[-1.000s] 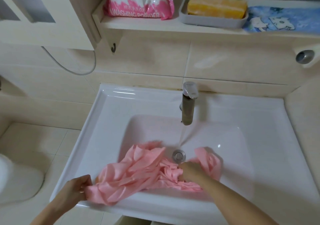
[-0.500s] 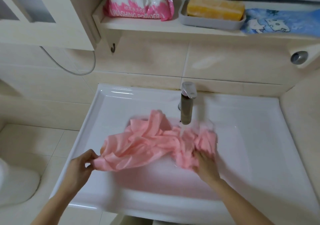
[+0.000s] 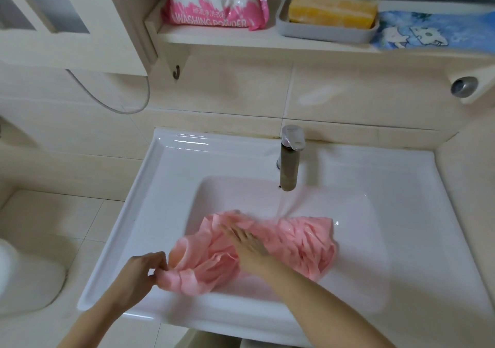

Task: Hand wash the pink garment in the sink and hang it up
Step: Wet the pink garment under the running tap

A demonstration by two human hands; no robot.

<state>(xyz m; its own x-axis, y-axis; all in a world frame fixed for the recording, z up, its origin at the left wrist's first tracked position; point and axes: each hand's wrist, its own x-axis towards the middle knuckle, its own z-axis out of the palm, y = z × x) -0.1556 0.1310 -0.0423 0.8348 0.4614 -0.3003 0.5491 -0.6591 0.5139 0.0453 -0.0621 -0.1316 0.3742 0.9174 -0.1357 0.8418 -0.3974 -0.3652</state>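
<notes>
You are in a bathroom with creamy tile walls [image 3: 219,93] and a pale tile floor [image 3: 53,213]. A white shelf [image 3: 214,38] sits high on the wall, beside a white cupboard [image 3: 80,42].

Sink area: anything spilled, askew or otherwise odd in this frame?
Nothing stands out. The pink garment lies in the sink under the running faucet; the left hand pinches one end at the rim, the right hand presses flat on it.

Wet pink garment [image 3: 302,243] lies crumpled in the white sink [image 3: 166,187]
</notes>
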